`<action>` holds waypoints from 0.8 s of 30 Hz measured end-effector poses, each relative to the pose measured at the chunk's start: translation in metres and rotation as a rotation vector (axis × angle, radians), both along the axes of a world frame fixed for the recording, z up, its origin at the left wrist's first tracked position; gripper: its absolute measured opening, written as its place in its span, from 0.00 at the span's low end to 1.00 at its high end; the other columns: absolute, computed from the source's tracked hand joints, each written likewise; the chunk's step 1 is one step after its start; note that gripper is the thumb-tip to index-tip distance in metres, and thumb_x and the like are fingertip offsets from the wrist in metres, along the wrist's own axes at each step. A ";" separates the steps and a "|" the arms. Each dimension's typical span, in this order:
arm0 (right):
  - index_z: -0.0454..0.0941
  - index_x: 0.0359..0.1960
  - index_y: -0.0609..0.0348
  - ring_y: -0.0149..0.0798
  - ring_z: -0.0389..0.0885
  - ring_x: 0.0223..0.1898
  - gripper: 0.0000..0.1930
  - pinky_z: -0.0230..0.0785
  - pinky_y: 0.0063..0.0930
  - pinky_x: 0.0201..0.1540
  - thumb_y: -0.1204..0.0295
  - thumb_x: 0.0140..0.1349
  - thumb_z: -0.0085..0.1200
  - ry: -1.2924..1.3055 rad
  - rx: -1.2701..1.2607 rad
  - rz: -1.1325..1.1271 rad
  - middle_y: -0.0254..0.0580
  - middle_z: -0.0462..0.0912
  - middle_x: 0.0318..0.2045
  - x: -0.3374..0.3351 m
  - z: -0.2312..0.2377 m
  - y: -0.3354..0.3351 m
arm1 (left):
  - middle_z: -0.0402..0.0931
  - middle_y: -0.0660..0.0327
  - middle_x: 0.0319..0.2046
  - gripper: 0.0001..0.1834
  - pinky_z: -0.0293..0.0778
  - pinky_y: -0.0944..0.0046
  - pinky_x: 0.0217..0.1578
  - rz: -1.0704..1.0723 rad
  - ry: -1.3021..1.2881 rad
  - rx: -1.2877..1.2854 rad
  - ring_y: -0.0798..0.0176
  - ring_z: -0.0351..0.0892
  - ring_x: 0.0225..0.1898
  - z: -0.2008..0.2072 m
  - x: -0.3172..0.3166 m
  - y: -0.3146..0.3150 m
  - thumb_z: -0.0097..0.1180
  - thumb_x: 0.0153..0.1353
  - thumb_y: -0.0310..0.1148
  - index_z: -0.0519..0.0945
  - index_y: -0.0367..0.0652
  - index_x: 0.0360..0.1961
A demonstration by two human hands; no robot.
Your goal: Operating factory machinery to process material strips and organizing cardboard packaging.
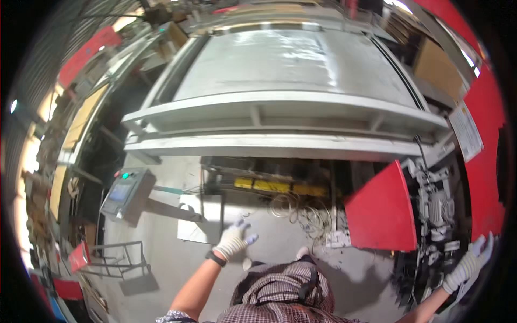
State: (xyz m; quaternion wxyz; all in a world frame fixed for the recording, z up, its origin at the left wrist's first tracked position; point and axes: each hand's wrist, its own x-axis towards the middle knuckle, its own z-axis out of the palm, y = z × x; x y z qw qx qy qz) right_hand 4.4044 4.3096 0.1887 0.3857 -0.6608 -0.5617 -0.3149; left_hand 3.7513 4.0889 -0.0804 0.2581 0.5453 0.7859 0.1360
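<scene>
The gloved left hand (235, 240) hangs above the floor (161, 237), fingers spread — the gloved right hand (467, 265), fingers parted too, is beside the red panel (484, 188).

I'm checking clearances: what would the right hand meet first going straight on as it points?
Probably the red panel just ahead of the right hand; depth is unclear, so they may already touch.

"What covers the left hand (237, 239)?"
"A glove (230, 247) of matt, ribbed knit cloth."
"And well ahead of that hand?"
"A smooth white-painted frame (291, 142), metal by its look, around a glossy grey bed (253, 64)."
"What about near the right hand (469, 264)?"
"A red panel (483, 199), smooth, apparently painted metal."
</scene>
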 end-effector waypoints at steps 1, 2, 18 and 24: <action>0.76 0.53 0.61 0.50 0.77 0.50 0.19 0.65 0.37 0.57 0.61 0.67 0.50 0.032 -0.058 0.080 0.51 0.78 0.50 -0.078 -0.015 0.005 | 0.67 0.45 0.60 0.35 0.68 0.53 0.58 -0.002 0.004 -0.075 0.44 0.70 0.58 -0.006 -0.003 -0.026 0.55 0.57 0.58 0.74 0.41 0.56; 0.76 0.48 0.61 0.49 0.75 0.46 0.14 0.64 0.35 0.56 0.66 0.67 0.48 0.605 -0.305 0.413 0.49 0.78 0.44 -0.140 -0.040 0.011 | 0.66 0.46 0.61 0.35 0.67 0.52 0.58 0.028 -0.004 -0.130 0.44 0.70 0.59 -0.009 -0.010 -0.053 0.55 0.57 0.58 0.74 0.42 0.57; 0.73 0.51 0.57 0.53 0.75 0.51 0.20 0.67 0.40 0.55 0.72 0.55 0.56 -0.158 -0.963 2.195 0.50 0.78 0.47 -0.853 -0.201 -0.248 | 0.75 0.45 0.52 0.27 0.71 0.55 0.55 1.134 -0.337 -0.151 0.46 0.75 0.54 -0.059 -0.031 -0.406 0.61 0.56 0.48 0.79 0.38 0.50; 0.64 0.61 0.56 0.56 0.74 0.52 0.30 0.65 0.45 0.56 0.71 0.53 0.55 -0.235 -0.914 2.186 0.54 0.77 0.49 -0.993 -0.222 -0.252 | 0.79 0.47 0.46 0.23 0.74 0.59 0.50 1.421 -0.565 -0.172 0.51 0.80 0.48 -0.049 -0.008 -0.383 0.60 0.59 0.41 0.78 0.37 0.51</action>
